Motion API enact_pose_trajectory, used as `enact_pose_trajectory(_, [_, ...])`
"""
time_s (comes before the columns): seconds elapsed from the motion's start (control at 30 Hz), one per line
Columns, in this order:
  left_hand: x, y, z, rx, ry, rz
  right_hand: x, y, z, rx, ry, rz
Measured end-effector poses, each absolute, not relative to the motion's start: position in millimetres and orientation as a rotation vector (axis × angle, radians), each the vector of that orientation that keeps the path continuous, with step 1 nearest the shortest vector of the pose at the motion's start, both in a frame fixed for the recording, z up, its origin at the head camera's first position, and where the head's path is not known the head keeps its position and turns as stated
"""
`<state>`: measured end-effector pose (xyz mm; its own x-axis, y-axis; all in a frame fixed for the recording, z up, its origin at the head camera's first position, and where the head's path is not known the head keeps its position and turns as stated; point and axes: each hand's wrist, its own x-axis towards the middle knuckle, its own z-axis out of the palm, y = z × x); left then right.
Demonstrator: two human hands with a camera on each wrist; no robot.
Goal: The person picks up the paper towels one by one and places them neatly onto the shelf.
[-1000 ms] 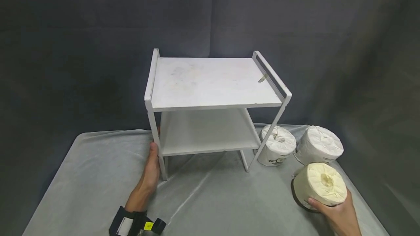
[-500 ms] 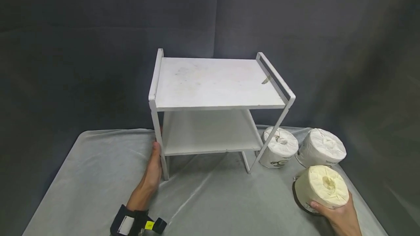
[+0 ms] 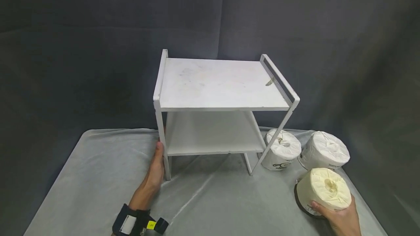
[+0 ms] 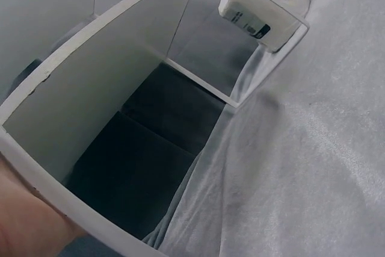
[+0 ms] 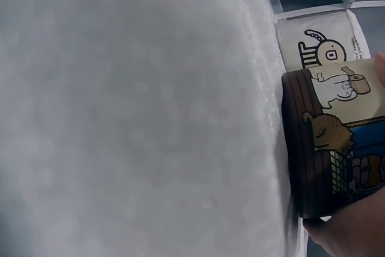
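Note:
A white two-tier shelf (image 3: 223,85) stands on the grey cloth. Its left side frame is gripped by my left hand (image 3: 154,176), thumb against the front leg, the other fingers mostly hidden behind. In the left wrist view part of that hand (image 4: 30,218) lies against the outside of the white frame (image 4: 78,212). At the right, my right hand (image 3: 342,216) holds a pale yellow wrapped toilet paper roll (image 3: 323,192), thumb on its near side. The right wrist view shows cartoon cats on this roll's wrapper (image 5: 334,103) and its dark brown lower band close over the cloth.
Two white wrapped toilet paper rolls stand on the cloth: one (image 3: 282,152) beside the shelf's right leg, another (image 3: 325,150) behind the yellow roll. A dark curtain (image 3: 98,65) hangs behind and at the right. The grey cloth (image 3: 210,207) covers the table.
The head view has tilted slightly, so the shelf, rolls and hands appear a little further right. Both hands keep their holds.

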<state>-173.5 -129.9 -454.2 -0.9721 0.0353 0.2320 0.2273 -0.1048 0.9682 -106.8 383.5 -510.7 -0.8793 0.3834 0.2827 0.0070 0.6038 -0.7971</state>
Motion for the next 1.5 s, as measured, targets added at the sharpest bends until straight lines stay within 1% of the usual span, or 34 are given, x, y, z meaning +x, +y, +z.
enact_pose_trajectory(0.3, [-174,-131,-455,-0.318,-1.991,-2.224,-112,381,-509,-0.307,-2.374,1.172])
enact_pose_trajectory(0.6, [-175,-131,-456,-0.304,-2.001,-2.248,-106,377,-504,-0.490,-2.397,1.172])
enact_pose_trajectory(0.87, [-175,-131,-456,-0.314,-2.001,-2.234,-107,371,-497,-0.339,-2.402,1.178])
enact_pose_trajectory(1.03, [-175,-132,-457,-0.318,-2.002,-2.239,-105,361,-487,-0.380,-2.398,1.182])
enact_pose_trajectory(1.37, [-174,-131,-456,-0.318,-2.015,-2.236,-100,344,-467,-0.331,-2.369,1.222])
enact_pose_trajectory(1.5, [-173,-131,-456,-0.301,-2.024,-2.239,-95,337,-460,-0.384,-2.376,1.198])
